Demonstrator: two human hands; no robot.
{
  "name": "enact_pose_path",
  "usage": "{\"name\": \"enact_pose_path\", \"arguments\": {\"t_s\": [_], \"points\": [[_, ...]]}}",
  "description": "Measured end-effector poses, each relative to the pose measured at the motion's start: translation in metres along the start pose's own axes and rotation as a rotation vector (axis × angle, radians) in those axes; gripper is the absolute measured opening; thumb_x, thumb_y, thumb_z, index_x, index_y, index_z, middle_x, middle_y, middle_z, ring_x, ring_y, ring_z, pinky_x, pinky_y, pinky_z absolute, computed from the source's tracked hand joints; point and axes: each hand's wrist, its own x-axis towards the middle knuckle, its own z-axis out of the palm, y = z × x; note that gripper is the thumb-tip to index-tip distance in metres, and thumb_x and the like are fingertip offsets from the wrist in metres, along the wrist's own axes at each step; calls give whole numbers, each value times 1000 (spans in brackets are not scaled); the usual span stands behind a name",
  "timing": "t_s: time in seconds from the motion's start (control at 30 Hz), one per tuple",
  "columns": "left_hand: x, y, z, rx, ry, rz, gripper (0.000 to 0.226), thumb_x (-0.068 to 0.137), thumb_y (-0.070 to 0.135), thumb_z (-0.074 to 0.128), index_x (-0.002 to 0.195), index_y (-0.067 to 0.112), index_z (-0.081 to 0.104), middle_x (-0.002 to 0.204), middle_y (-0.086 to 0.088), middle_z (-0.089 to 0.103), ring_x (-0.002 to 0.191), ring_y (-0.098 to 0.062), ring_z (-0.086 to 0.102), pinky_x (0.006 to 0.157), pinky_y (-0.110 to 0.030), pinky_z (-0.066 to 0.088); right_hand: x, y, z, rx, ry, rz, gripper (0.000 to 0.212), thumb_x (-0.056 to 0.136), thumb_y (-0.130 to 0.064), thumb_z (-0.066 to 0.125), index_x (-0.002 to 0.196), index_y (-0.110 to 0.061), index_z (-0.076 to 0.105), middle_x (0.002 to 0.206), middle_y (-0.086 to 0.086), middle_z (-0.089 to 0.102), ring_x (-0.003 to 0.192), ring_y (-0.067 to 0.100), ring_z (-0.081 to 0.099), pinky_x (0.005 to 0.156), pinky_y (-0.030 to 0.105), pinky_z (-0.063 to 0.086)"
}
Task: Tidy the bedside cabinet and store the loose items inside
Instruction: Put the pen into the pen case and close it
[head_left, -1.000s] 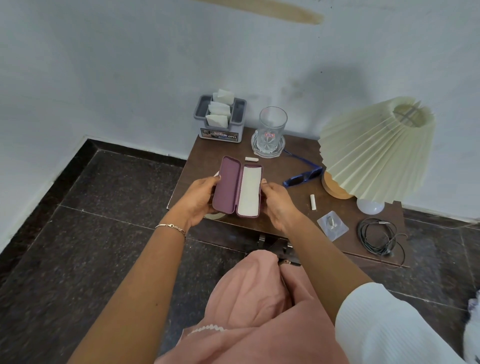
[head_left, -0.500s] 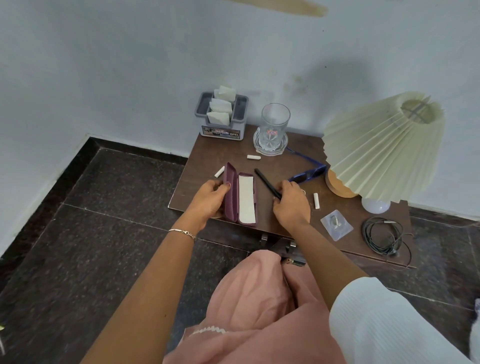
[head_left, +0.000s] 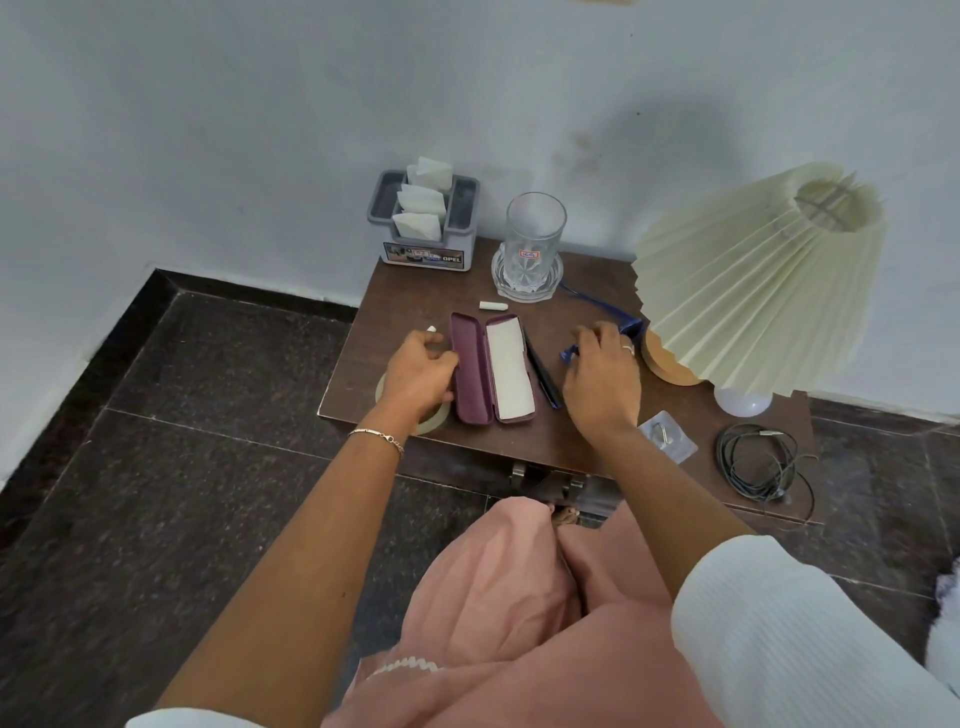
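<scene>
A purple glasses case (head_left: 470, 376) lies open and flat on the brown bedside cabinet (head_left: 410, 306), its white lining facing up. My left hand (head_left: 418, 376) is at the case's left edge, fingertips curled on the lid. My right hand (head_left: 602, 376) is to the right of the case, with its fingers closed over the blue glasses (head_left: 629, 328). The hand hides most of the glasses. A black pen (head_left: 540, 371) lies along the case's right side. Two short white sticks (head_left: 492, 305) (head_left: 431, 328) lie near the case. A tape roll (head_left: 435, 422) shows partly under my left wrist.
At the back stand a grey tissue holder (head_left: 423, 228) and a glass (head_left: 535, 234) on a glass coaster. A pleated lamp (head_left: 763, 280) tilts over the right side. A plastic packet (head_left: 670, 439) and a coiled black cable (head_left: 758, 462) lie front right. A drawer handle (head_left: 545, 475) shows below.
The open case went from being held up in both hands to lying on the cabinet. My right hand let go of it and moved right onto the blue glasses.
</scene>
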Motion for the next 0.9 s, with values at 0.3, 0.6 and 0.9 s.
{"name": "enact_pose_path", "arguments": {"t_s": [0.3, 0.6, 0.9], "points": [[1, -4, 1, 97, 100, 54, 41, 88, 14, 59, 127, 14, 46, 104, -5, 59, 78, -19, 62, 72, -39, 60, 19, 6, -14, -343, -157, -123, 26, 88, -14, 59, 115, -12, 59, 127, 14, 50, 122, 32, 42, 100, 42, 36], [-8, 1, 1, 170, 188, 136, 54, 86, 19, 63, 135, 12, 41, 131, -4, 55, 111, -22, 58, 88, -29, 45, 6, -6, -29, -297, -69, -225, 24, 85, 1, 55, 104, -13, 52, 104, 10, 64, 104, 30, 56, 94, 40, 40], [-33, 12, 7, 150, -33, 351, 96, 70, 19, 84, 147, 14, 26, 152, -3, 34, 139, -17, 33, 114, -31, 30, -36, -44, -57, 29, 143, -238, 22, 84, 0, 58, 104, -8, 56, 92, 13, 66, 89, 33, 61, 79, 42, 45]]}}
